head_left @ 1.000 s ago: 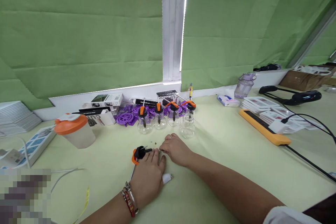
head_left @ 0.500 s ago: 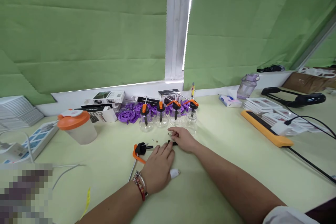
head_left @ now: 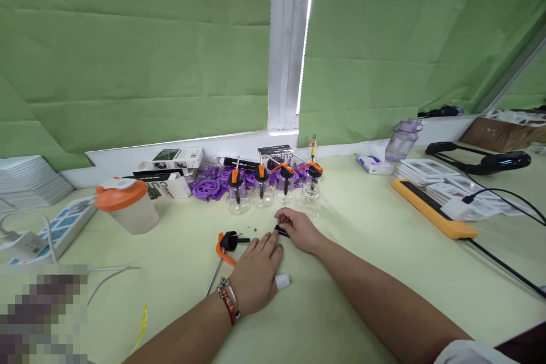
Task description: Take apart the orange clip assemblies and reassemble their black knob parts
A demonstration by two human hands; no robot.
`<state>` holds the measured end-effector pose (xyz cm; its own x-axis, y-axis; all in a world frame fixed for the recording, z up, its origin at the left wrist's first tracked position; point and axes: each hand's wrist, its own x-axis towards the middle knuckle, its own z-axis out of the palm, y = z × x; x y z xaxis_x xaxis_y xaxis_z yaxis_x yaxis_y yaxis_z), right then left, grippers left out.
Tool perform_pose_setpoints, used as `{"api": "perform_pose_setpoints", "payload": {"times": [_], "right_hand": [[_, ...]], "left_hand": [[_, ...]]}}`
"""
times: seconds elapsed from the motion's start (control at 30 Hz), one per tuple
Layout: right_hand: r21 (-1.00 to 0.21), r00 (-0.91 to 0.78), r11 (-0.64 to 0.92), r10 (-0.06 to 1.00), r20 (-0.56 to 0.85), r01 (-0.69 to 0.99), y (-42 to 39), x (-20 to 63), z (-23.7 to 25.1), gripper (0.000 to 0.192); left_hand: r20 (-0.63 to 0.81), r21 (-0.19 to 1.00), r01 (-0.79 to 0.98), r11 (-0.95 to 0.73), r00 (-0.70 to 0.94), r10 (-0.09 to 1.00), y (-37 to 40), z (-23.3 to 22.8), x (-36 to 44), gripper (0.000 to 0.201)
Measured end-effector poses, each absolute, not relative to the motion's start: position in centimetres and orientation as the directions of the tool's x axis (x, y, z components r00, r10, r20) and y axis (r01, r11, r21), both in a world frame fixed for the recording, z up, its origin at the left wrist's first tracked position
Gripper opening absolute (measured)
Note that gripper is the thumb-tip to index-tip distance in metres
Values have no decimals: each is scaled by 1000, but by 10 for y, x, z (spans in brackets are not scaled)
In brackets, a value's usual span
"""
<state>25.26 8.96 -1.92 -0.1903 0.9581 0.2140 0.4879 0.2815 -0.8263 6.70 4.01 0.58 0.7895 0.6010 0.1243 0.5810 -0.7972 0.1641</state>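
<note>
My left hand (head_left: 261, 267) lies palm down on the table with its fingers out flat. Its fingertips reach the near end of a small black piece (head_left: 282, 231), and white tape wraps the thumb. My right hand (head_left: 298, 229) is closed in a pinch just above and beside that black piece; what sits between its fingertips is too small to make out. Left of my left hand lies a black part (head_left: 230, 240) with an orange handle (head_left: 220, 247) and a metal rod (head_left: 214, 276). Tiny bits (head_left: 255, 230) rest beyond my left fingers.
Several clear glass jars with black-and-orange tops (head_left: 261, 182) stand ahead, before purple plastic parts (head_left: 207, 189) and boxes (head_left: 177, 157). At left are an orange-lidded cup (head_left: 128, 207) and a power strip (head_left: 70, 224). An orange-edged bar (head_left: 430, 209) and a purple bottle (head_left: 402, 141) are at right.
My right hand's fingertips have shifted slightly toward the black piece, which has tilted a little. The small coiled spring seen at those fingertips is no longer clearly visible. My left hand stays put.
</note>
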Motion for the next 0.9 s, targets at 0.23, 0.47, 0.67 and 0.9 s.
{"api": "perform_pose_setpoints", "payload": {"times": [0.23, 0.47, 0.67, 0.9], "right_hand": [[-828, -243, 330, 940, 242, 453, 88, 248, -20, 26], [-686, -154, 325, 941, 300, 651, 89, 251, -14, 34], [-595, -201, 290, 956, 213, 750, 90, 255, -14, 34], [-606, -208, 290, 957, 204, 741, 93, 260, -17, 31]], "left_hand": [[124, 132, 600, -789, 780, 613, 40, 5, 68, 52], [96, 139, 605, -784, 780, 619, 40, 8, 69, 59], [61, 161, 619, -769, 771, 634, 39, 10, 70, 62], [45, 136, 647, -751, 753, 657, 39, 7, 69, 65]]}}
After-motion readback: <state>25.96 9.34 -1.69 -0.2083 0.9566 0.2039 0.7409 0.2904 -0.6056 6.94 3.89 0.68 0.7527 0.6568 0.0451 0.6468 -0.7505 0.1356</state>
